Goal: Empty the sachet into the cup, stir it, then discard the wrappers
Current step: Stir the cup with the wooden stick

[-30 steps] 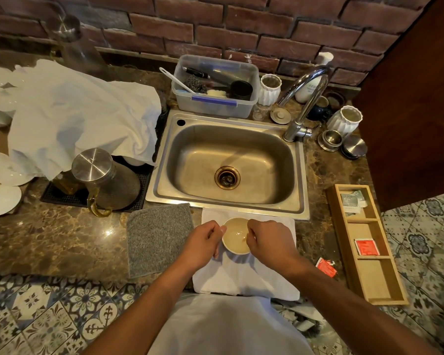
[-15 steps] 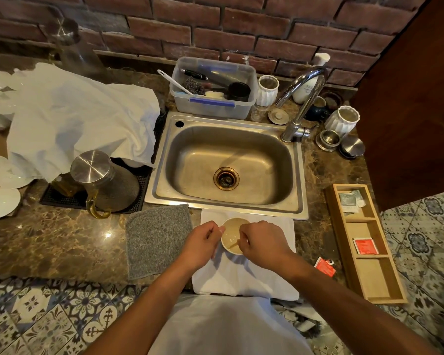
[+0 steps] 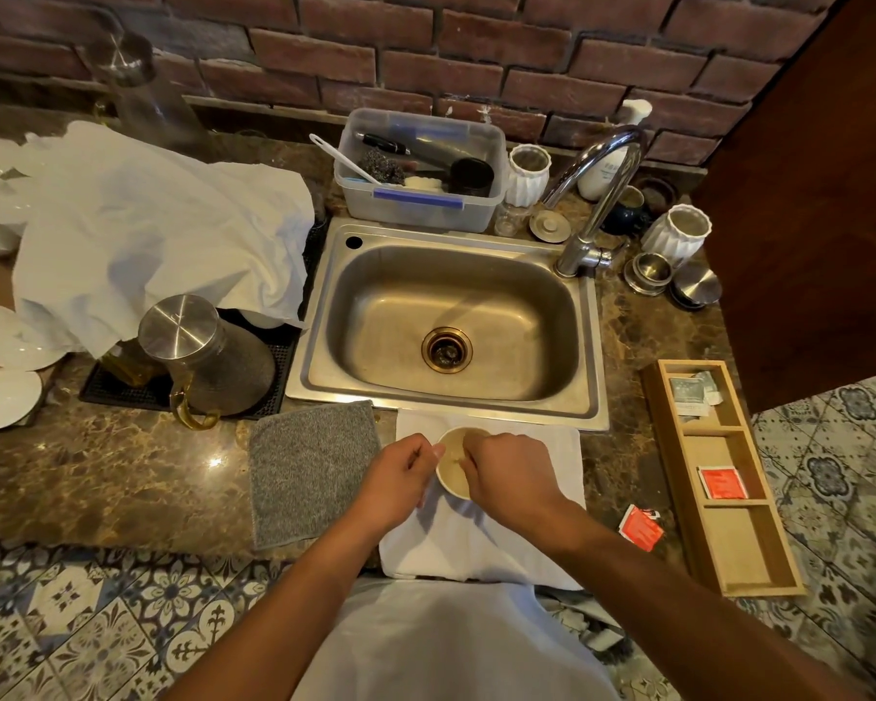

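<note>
A small white cup (image 3: 450, 455) with pale brown liquid stands on a white folded towel (image 3: 476, 543) just in front of the sink. My left hand (image 3: 395, 478) is curled against the cup's left side, thumb at the rim. My right hand (image 3: 507, 478) reaches over the cup's right half with its fingers pinched down into it, apparently on a thin stirrer that is mostly hidden. A torn red wrapper (image 3: 641, 527) lies on the counter to the right of the towel.
A steel sink (image 3: 324, 346) with a tap (image 3: 595, 204) lies behind the cup. A grey cloth (image 3: 309, 468) sits left of the towel. A wooden tray (image 3: 678, 478) at the right holds a red sachet (image 3: 722, 482). A lidded jug (image 3: 198, 346) stands at the left.
My right hand has moved left from the cup's right rim to over the cup. The left hand stays at the cup's left side.
</note>
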A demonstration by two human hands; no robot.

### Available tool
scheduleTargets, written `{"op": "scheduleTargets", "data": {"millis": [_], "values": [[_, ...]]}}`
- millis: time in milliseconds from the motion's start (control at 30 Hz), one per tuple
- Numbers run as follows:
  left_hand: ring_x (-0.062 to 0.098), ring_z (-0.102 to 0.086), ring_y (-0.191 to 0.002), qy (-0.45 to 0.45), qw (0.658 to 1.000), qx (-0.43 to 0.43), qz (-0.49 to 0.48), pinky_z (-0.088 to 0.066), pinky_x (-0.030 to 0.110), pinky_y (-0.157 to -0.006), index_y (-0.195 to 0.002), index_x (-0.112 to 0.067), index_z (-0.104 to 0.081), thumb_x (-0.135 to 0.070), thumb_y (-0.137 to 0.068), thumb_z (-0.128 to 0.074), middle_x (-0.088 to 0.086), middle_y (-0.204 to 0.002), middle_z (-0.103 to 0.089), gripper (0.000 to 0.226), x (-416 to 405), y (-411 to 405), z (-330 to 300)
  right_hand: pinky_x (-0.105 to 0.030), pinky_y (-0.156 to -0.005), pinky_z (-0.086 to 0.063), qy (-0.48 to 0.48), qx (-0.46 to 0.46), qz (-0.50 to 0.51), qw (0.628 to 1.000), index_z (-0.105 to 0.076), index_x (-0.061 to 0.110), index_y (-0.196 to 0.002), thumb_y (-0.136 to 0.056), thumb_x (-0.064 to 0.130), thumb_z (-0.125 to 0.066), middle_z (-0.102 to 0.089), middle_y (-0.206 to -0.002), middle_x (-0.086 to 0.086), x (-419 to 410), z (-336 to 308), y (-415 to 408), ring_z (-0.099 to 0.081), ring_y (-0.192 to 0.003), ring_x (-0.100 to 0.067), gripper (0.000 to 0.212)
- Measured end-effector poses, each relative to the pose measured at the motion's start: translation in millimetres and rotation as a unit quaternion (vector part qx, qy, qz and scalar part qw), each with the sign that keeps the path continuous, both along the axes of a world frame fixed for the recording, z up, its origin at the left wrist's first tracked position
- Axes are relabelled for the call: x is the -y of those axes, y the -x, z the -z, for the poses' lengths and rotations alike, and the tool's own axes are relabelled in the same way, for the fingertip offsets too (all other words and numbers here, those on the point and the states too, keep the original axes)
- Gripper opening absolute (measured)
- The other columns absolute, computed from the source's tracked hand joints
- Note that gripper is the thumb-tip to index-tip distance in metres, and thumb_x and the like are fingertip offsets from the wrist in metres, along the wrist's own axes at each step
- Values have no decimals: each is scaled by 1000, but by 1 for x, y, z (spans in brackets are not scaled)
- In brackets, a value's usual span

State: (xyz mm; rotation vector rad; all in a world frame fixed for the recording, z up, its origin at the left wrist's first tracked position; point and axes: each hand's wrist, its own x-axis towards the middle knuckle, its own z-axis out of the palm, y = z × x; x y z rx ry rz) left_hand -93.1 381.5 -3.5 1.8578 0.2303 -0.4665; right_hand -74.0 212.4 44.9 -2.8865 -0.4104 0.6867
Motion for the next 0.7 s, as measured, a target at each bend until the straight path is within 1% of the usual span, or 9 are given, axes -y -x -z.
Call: {"op": "scheduleTargets", "data": {"millis": [100,233,333,400,467,533,600,633,700], "values": [[19,-53,-54,-2,1000,-2,1,-47,34,-63,-81,4,-55,-33,-104,-56,10,-59,-57,44,0,0,0,-30,-98,-46,-8,-14,-7,1000,-64,20,-132,-100,41,-60,-69,-125,-4,1,-1,5,-64,-108,-21,38],[18,-54,-53,-1,1000,4,3,-47,34,-62,-80,5,-55,-33,-104,-56,11,-59,-57,44,0,0,0,-28,-77,-46,26,0,-14,1000,-72,19,-118,-97,42,-60,-74,-106,-5,10,-9,-3,-65,-86,-21,34],[18,-53,-53,5,1000,5,3,-47,33,-61,-81,6,-54,-32,-104,-57,11,-58,-57,44,0,-1,0,-26,-71,-43,42,15,-6,999,-70,21,-121,-99,41,-55,-75,-107,-5,19,-11,-9,-68,-88,-22,34],[17,-52,-51,7,1000,6,5,-47,32,-60,-80,6,-55,-31,-104,-57,8,-56,-57,44,0,-1,0,-28,-74,-48,44,32,1,999,-66,22,-125,-101,41,-51,-75,-110,-5,20,-11,-11,-69,-91,-24,34],[16,-52,-50,5,1000,6,7,-47,32,-60,-80,4,-55,-32,-104,-57,6,-55,-57,43,0,-1,1,-32,-81,-55,47,49,1,998,-63,22,-129,-103,41,-48,-75,-113,-5,17,-10,-12,-70,-95,-25,35],[17,-53,-50,2,1000,3,8,-47,33,-59,-80,3,-55,-33,-104,-56,7,-56,-58,43,0,-2,2,-35,-86,-57,38,54,8,998,-59,23,-132,-103,41,-47,-74,-117,-5,11,-10,-13,-71,-99,-27,36],[16,-53,-51,-4,1000,1,9,-48,33,-59,-81,2,-56,-34,-104,-56,8,-57,-58,43,0,-3,4,-36,-91,-56,24,38,9,999,-57,23,-136,-103,43,-52,-72,-123,-5,7,-9,-11,-69,-104,-26,39],[16,-53,-50,-7,1000,0,10,-48,33,-59,-81,2,-56,-34,-104,-56,7,-57,-58,43,0,-3,5,-35,-97,-54,8,18,11,1000,-56,22,-138,-102,43,-56,-70,-127,-5,5,-8,-9,-68,-109,-25,42],[15,-54,-51,-6,1000,-1,13,-48,34,-60,-81,1,-56,-34,-104,-56,6,-58,-58,42,-1,-3,6,-31,-105,-46,-32,-29,26,999,-58,20,-139,-101,41,-60,-67,-132,-5,1,-6,-1,-64,-116,-22,44]]}}
